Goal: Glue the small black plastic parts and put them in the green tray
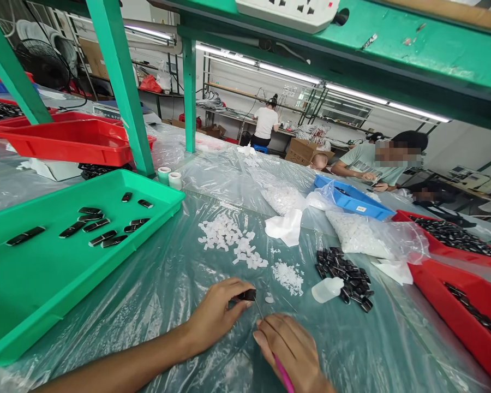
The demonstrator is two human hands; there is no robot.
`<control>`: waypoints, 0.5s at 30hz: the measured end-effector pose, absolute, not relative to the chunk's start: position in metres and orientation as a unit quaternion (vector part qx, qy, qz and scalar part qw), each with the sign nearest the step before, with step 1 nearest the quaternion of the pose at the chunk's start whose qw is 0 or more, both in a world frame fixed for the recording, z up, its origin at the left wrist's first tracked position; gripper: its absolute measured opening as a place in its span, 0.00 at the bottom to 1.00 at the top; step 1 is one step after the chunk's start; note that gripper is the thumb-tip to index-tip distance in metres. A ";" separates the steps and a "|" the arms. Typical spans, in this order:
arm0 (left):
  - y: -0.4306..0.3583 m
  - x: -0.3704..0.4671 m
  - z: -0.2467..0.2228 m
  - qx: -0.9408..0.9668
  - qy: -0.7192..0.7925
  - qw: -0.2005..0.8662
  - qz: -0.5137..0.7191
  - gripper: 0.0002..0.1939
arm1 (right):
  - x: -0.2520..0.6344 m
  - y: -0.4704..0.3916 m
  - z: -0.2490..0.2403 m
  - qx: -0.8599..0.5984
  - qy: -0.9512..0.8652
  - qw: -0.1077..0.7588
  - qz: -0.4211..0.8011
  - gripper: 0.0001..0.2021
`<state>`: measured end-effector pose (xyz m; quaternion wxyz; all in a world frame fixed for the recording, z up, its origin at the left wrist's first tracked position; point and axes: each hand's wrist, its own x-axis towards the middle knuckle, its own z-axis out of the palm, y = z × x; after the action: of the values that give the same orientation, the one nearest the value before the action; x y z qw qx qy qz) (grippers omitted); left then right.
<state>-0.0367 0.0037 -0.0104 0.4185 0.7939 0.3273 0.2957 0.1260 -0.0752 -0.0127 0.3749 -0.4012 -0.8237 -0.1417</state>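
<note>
My left hand (219, 311) pinches a small black part (246, 295) between thumb and fingers. My right hand (290, 346) is closed round a pink-handled tool (283, 374), its thin metal tip reaching the end of the black part. Just beyond lie a heap of larger white pieces (225, 234) and a heap of smaller white bits (288, 277). To the right, a white bottle (327, 290) lies on its side against a pile of black parts (346, 273).
A green tray (85, 273) with several black parts stands at the left, red trays (454, 295) at the right. Farther back are a blue tray (352, 199), bags of white pieces (360, 234), green posts (123, 87) and a person (368, 164) at work.
</note>
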 end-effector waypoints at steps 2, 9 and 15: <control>0.004 -0.037 -0.010 0.790 0.331 0.426 0.292 0.10 | 0.123 -0.075 -0.015 -0.403 -0.812 0.389 -0.167 0.04; 0.004 -0.037 -0.011 0.787 0.338 0.428 0.288 0.10 | 0.118 -0.074 -0.013 -0.393 -0.806 0.398 -0.194 0.02; 0.003 -0.037 -0.014 0.784 0.353 0.424 0.285 0.12 | 0.120 -0.074 -0.015 -0.393 -0.811 0.393 -0.186 0.03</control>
<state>-0.0368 0.0031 -0.0136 0.4236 0.7840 0.3533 0.2848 0.1201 -0.0740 -0.0152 0.3926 -0.3927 -0.8106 -0.1862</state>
